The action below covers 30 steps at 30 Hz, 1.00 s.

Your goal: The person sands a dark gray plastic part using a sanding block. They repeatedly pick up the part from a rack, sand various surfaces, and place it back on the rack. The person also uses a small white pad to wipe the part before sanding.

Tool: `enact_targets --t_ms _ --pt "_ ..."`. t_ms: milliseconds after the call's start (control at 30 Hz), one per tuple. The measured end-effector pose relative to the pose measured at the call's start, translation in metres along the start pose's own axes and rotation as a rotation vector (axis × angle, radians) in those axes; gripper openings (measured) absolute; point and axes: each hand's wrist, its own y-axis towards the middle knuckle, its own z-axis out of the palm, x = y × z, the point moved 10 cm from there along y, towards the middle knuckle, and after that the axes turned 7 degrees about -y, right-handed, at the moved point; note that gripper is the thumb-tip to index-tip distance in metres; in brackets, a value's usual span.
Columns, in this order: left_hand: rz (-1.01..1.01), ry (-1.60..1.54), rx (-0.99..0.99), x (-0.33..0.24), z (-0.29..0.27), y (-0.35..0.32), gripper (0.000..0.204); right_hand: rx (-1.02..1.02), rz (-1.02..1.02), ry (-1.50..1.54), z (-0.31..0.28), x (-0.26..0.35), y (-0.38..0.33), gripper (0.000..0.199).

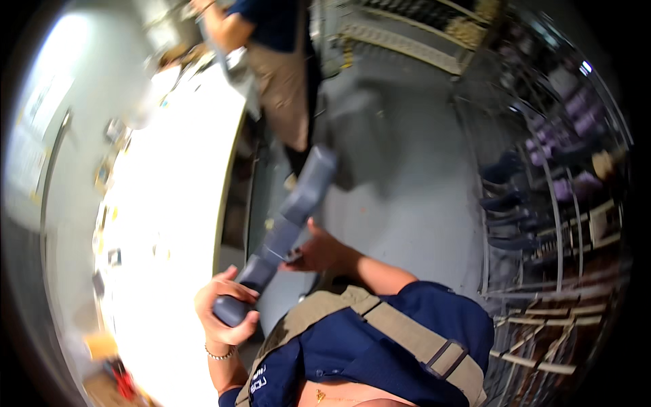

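Note:
A long dark blue-grey piece (279,234) made up of blocky sections slants from lower left to upper right in front of me; motion blurs it, and I cannot tell its exact kind. My left hand (227,308) wraps its fingers round the rounded lower end. Beside the middle of the piece is my right hand (320,252), thumb raised and apart from the other fingers. Its fingertips are close to the piece, next to a small dark spot; whether they touch is unclear.
A bright white worktable (169,217) runs along my left, with small items at its wall side. Another person (281,88) stands ahead beside it. Metal racks (556,224) on the right hold dark and purple shoe-like shapes. A slatted pale rack (400,46) stands at the back.

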Motion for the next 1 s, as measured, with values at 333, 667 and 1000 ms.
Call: enact_targets --t_ms 333,667,1000 --pt "0.19 -0.254 1.046 0.052 0.314 0.091 0.031 -0.79 -0.095 0.349 -0.22 -0.018 -0.252 0.042" --pt "0.13 -0.438 0.307 0.138 0.452 0.274 0.052 -0.941 -0.311 0.841 -0.437 0.065 -0.379 0.046" --pt "-1.097 -1.016 0.649 0.333 0.711 0.402 0.048 -1.362 -0.264 0.467 -0.709 0.191 -0.434 0.057"
